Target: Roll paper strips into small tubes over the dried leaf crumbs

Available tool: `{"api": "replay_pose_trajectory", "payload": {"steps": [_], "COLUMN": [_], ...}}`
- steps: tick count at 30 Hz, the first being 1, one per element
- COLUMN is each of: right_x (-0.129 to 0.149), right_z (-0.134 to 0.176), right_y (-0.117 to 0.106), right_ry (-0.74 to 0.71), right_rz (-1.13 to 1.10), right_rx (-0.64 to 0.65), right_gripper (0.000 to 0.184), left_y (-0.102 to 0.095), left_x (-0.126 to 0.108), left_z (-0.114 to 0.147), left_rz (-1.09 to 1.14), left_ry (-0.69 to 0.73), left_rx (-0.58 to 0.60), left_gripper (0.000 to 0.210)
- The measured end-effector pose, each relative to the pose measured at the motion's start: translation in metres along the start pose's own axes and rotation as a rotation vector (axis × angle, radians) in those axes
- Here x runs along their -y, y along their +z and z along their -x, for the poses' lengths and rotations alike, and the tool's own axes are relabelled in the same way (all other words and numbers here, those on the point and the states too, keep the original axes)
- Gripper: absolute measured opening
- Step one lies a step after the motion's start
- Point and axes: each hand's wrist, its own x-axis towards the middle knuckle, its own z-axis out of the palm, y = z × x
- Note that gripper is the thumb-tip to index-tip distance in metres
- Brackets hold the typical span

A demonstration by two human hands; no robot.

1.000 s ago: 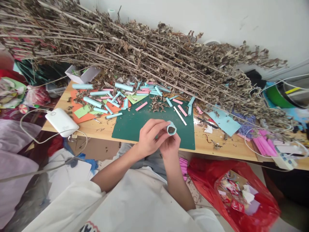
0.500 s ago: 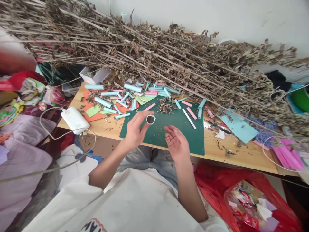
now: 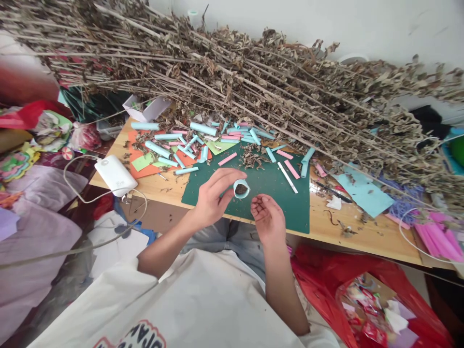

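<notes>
My left hand (image 3: 213,197) grips a light-blue paper tube (image 3: 241,195) between thumb and fingers. Its open end faces me, and crumbled dark dried leaf shows inside. To the right of the tube, apart from it, is my right hand (image 3: 268,220), with its fingers curled in and drawn together toward the thumb; whether a pinch of leaf is in them cannot be made out. Both hands are above the near part of a dark green cutting mat (image 3: 290,208). A small heap of dried leaves (image 3: 254,157) lies on the mat beyond the tube.
Several blue tubes (image 3: 203,128) and pink tubes (image 3: 227,159) lie around the mat. Dried leafy stalks (image 3: 232,72) span the back. A white power bank (image 3: 115,175) with a cable is at left. A red bag (image 3: 319,275) of scraps hangs open at right.
My left hand has shifted slightly right with the tube, whose mouth now tips more toward me and shows the leaf inside. The fingers of my right hand have curled further together.
</notes>
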Motion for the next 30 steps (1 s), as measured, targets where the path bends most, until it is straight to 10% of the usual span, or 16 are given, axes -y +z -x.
{"api": "replay_pose_trajectory", "payload": {"steps": [15, 22, 30], "right_x": [-0.007, 0.000, -0.005], "right_z": [-0.003, 0.000, 0.000], "right_y": [-0.016, -0.033, -0.043], "right_ry": [-0.032, -0.150, -0.164], "right_rz": [0.035, 0.144, 0.194], "right_rx": [-0.075, -0.135, -0.162], "right_gripper": [0.017, 0.020, 0.021], "left_y": [-0.004, -0.072, -0.118], "left_x": [0.010, 0.070, 0.126], "left_z": [0.001, 0.017, 0.019], "left_rz": [-0.137, -0.742, -0.809], "left_ry": [-0.007, -0.245, -0.363], "left_rx": [0.074, 0.062, 0.224], "left_gripper": [0.028, 0.026, 0.030]}}
